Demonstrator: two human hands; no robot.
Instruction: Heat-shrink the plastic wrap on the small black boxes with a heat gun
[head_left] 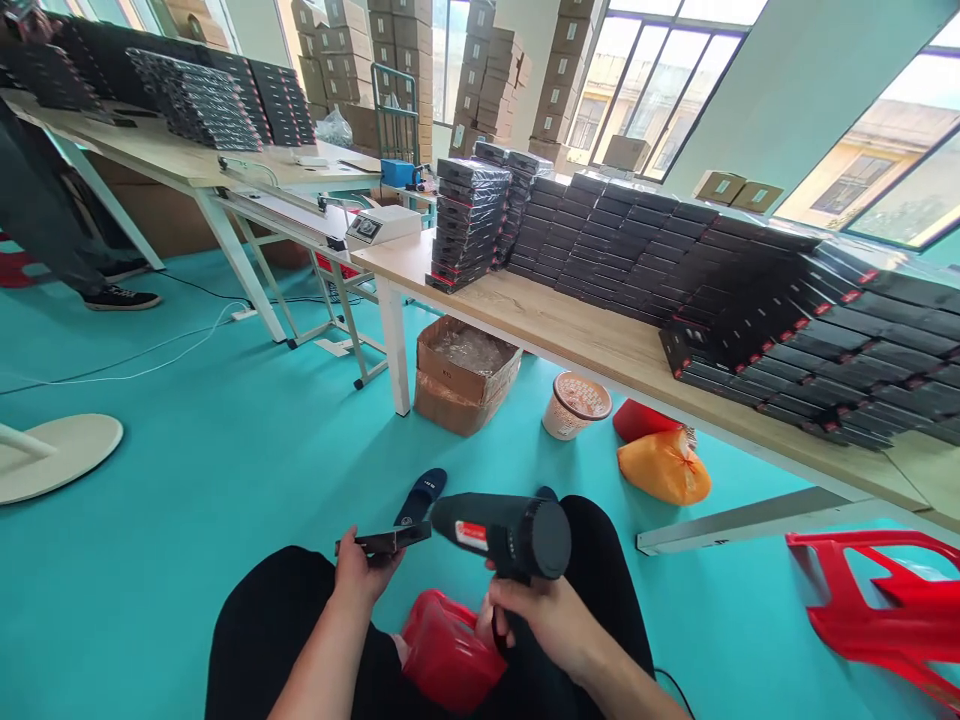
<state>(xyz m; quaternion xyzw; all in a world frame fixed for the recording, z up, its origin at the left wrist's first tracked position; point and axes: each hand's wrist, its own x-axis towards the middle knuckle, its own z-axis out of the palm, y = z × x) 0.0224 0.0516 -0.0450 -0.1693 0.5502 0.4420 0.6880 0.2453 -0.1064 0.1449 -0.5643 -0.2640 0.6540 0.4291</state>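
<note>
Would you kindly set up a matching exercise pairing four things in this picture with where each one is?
Things:
1. heat gun
2. flat black box
3. cardboard carton
4. orange bag

Places:
A. on the floor under the table, beside its white leg
B. gripped in the right hand
C. on the floor, next to the paper cup
D. held in the left hand, at the gun's nozzle

Pairs: 1-B, 2-D, 3-A, 4-C
</note>
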